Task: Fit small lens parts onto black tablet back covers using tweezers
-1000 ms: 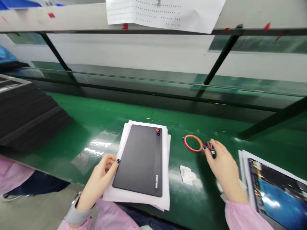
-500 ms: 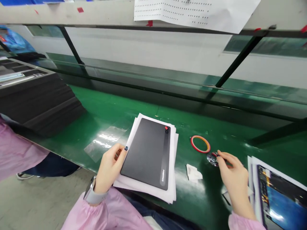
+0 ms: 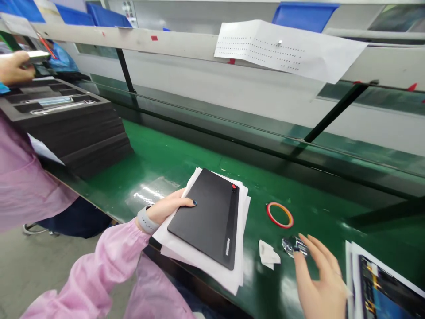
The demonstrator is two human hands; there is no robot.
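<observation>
A dark grey tablet back cover or tablet (image 3: 207,217), lettered at its lower end and with a red mark by its camera, lies on white sheets (image 3: 199,270). My left hand (image 3: 164,208) grips its left edge, thumb on top; the other fingers are mostly hidden beneath. My right hand (image 3: 320,279) is over the bench to the right, fingers apart. Close to its thumb and fingertips lies a shiny, clear round object (image 3: 290,245); whether they touch it I cannot tell. A red and orange tape ring (image 3: 268,212) lies behind it, and white scraps (image 3: 268,253) lie nearer the tablet.
On the right, an opened device (image 3: 387,292) rests on white sheets. Stacked black foam trays (image 3: 93,139) stand at left, beside a pink-sleeved person (image 3: 29,177). Another person's hand (image 3: 16,68) holds something pale above them. A shelf beam (image 3: 186,40) crosses behind the green bench (image 3: 166,150).
My left hand has gone from the tablet's edge to a grip with its thumb on top. My right hand has spread its fingers and let go of the round object. The view has tilted up.
</observation>
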